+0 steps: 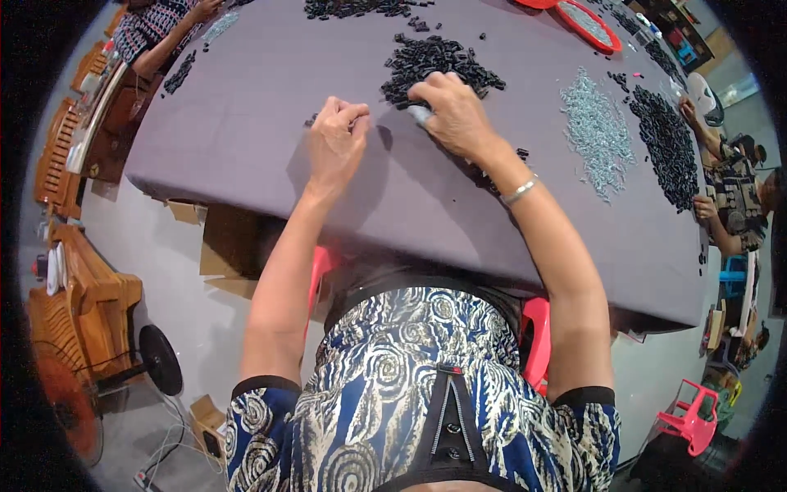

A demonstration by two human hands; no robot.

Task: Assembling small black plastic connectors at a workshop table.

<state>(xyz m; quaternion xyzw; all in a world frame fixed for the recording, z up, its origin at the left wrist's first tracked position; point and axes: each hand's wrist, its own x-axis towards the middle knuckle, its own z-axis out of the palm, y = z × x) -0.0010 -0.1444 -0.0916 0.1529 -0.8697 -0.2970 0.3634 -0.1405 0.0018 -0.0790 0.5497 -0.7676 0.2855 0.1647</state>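
Note:
A heap of small black cylindrical parts (pixel 430 59) lies on the cloth in front of me. My right hand (pixel 455 115) reaches over the heap's near edge with its fingers curled down, and what the fingertips grip is hidden. A pale wrap or cover (pixel 420 114) shows at its thumb. To the left of the heap, my left hand (pixel 337 135) is held closed just above the cloth, fingers bent in to the thumb. Anything in its grip is too small to make out. One dark bit (pixel 311 120) shows right beside its outer edge.
A grey cloth (pixel 238 139) covers the table. To the right lie a pile of small silvery pieces (pixel 597 135) and another black pile (pixel 662 148). A red tray (pixel 589 26) holds silvery pieces at the far right. Other people's hands (pixel 703 207) work at both sides.

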